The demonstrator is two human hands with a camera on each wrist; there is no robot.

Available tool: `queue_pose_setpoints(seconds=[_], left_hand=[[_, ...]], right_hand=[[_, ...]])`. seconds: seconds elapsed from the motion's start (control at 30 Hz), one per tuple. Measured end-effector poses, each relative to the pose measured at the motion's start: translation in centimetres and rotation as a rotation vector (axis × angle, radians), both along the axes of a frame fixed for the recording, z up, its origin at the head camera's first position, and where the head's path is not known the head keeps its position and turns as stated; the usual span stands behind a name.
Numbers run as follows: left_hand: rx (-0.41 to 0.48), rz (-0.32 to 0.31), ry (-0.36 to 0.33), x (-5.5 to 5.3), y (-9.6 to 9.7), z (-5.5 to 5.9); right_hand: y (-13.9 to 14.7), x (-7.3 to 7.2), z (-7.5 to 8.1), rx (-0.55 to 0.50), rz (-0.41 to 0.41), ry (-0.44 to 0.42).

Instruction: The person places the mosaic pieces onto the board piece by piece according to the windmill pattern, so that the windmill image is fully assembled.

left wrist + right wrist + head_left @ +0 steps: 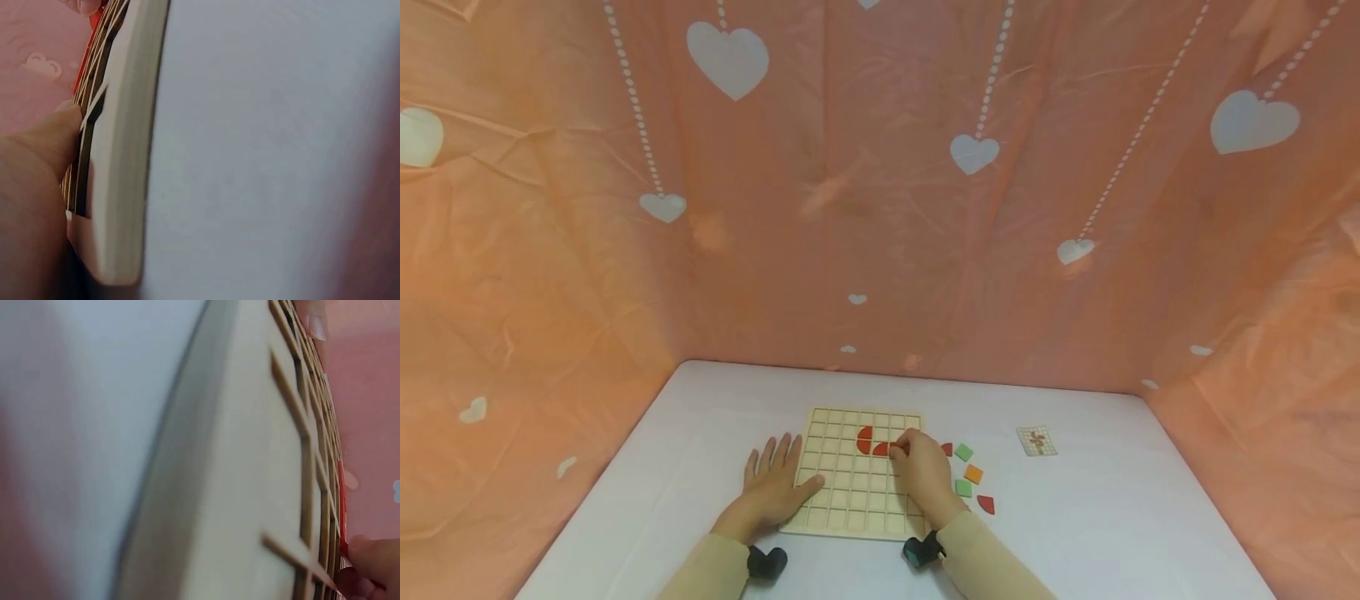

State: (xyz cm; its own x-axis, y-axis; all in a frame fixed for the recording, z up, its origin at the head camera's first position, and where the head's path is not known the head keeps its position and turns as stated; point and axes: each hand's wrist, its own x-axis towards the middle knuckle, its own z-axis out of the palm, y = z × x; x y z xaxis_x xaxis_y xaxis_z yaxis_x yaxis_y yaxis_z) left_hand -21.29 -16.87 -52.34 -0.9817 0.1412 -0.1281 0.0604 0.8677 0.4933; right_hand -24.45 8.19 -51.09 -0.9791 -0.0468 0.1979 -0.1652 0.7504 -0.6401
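A pale wooden grid board (853, 500) lies on the white table. In its upper middle sit red quarter-circle tiles (864, 446), grouped with curved edges outward on the left. My right hand (927, 473) reaches over the board's right side and pinches a small red tile between thumb and fingertips, right at the grid beside the red group. In the right wrist view those fingertips (369, 559) meet a red tile (344, 547) at the grid. My left hand (775, 490) rests with spread fingers along the board's left edge, its thumb (59, 128) lying over the grid.
Right of the board lie two green squares (963, 488), an orange square (973, 473) and red quarter-circle tiles (987, 504). Farther right is a small pattern card (1037, 441) with a printed grid. A pink cloth with hearts (880, 250) walls the table's back and sides.
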Motion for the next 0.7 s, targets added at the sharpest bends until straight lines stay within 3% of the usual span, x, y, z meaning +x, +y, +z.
queue_pose_setpoints(seconds=[0.43,0.7], left_hand=[[-0.013,0.009,0.001,-0.02,-0.22,-0.53],[-0.007,-0.007,0.009,-0.14,-0.15,-0.40]], right_hand=[[0.20,0.04,-0.56,0.063,0.050,0.060],[0.56,0.18,-0.39,0.089,0.046,0.023]])
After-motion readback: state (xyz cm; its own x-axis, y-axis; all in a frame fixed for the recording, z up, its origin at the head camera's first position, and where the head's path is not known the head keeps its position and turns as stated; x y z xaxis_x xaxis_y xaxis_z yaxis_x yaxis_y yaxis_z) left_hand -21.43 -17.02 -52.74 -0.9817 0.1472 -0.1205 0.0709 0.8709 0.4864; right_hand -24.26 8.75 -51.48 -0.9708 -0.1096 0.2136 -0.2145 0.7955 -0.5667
